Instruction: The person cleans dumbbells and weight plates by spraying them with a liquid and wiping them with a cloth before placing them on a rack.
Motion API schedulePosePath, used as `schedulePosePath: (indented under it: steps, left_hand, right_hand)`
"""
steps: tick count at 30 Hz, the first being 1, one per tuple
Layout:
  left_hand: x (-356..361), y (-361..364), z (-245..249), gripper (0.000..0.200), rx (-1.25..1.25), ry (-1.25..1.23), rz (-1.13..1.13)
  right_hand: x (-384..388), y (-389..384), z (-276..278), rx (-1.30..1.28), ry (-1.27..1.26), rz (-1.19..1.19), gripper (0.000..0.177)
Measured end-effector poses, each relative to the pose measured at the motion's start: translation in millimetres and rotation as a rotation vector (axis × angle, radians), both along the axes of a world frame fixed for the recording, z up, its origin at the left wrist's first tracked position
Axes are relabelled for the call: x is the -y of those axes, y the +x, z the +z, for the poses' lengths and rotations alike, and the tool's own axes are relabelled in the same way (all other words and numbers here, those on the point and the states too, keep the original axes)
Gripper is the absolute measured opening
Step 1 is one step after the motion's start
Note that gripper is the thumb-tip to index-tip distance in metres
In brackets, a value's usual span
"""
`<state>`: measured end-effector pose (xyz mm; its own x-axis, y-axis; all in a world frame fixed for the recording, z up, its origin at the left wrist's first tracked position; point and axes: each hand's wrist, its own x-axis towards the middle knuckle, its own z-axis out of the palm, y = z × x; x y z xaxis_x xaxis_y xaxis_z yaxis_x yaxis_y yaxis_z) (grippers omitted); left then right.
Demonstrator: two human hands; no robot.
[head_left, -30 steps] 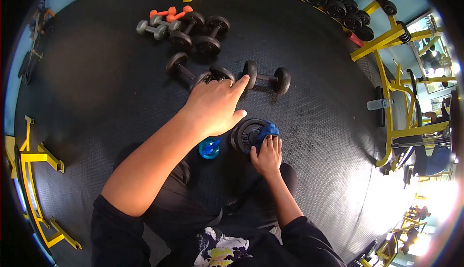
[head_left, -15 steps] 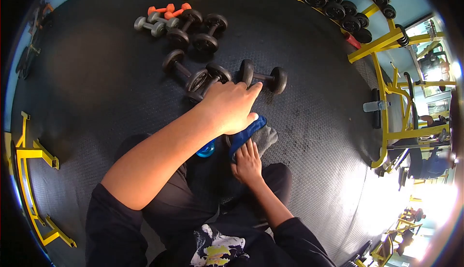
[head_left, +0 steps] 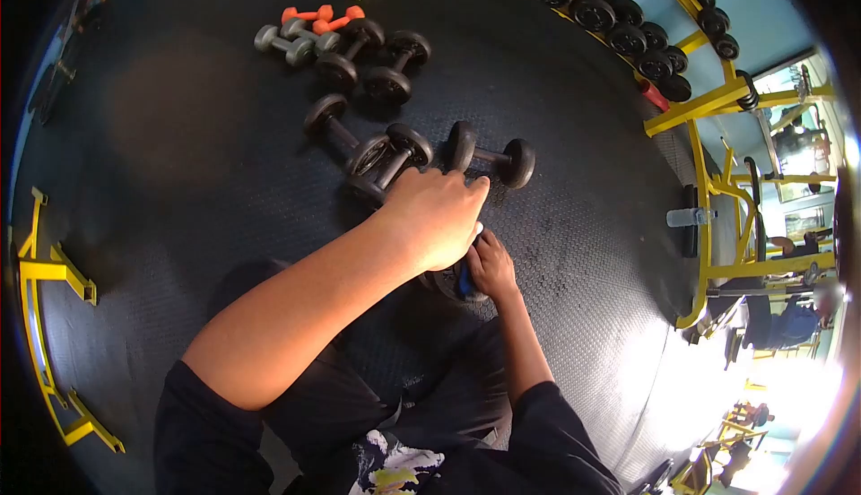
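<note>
I sit on the black rubber floor with my knees up. My left hand point(head_left: 437, 215) is curled down over a black dumbbell point(head_left: 442, 282), which it mostly hides; only a dark edge shows below the palm. Just to its right, my right hand point(head_left: 491, 264) presses a blue cloth point(head_left: 464, 285) against that dumbbell, and only a small strip of the cloth shows. The blue bottle seen earlier is hidden behind my left arm.
Loose black dumbbells lie just beyond my hands point(head_left: 489, 154) point(head_left: 386, 159), and more further off point(head_left: 377, 60) with grey point(head_left: 282, 44) and orange point(head_left: 321, 18) ones. A yellow rack of dumbbells point(head_left: 610, 11) runs along the top right. Yellow machine frames stand on the right point(head_left: 713, 190) and left point(head_left: 45, 271).
My left hand has come down from hovering and closed over the dumbbell. My right hand has moved the blue cloth over the dumbbell and now sits tucked under my left hand.
</note>
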<state>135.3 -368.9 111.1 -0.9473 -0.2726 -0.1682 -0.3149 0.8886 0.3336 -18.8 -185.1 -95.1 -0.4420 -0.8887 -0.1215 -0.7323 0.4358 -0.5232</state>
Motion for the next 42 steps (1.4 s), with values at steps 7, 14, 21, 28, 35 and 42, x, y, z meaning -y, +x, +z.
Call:
schedulePosePath:
  steps: [7,14,21,28,35,42]
  left_hand:
    - [-1.4,1.9,3.0,0.054,0.021,0.023,0.018]
    - [-2.2,-3.2,3.8,0.055,0.094,0.022,-0.013]
    - [-3.5,-2.4,0.1,0.054,0.057,0.011,-0.021]
    - [-9.9,-8.4,0.5,0.052,0.073,0.019,-0.069]
    - [-9.1,-5.5,2.4,0.052,0.078,0.031,-0.042]
    - [-9.8,-5.2,5.5,0.053,0.095,0.020,-0.036]
  right_hand:
    - [56.7,41.7,11.9,-0.036,-0.084,0.434,0.032]
    - [53.1,16.2,23.7,-0.087,-0.089,0.583,0.037]
    - [-3.0,3.0,-15.3,0.122,0.086,-0.267,0.049]
    - [-43.8,108.4,-58.7,0.289,-0.377,-0.922,0.065]
    - [-50.9,18.8,-69.0,0.482,-0.317,-0.709,0.059]
    - [54.7,-4.4,19.3,0.112,0.393,-0.024,0.042]
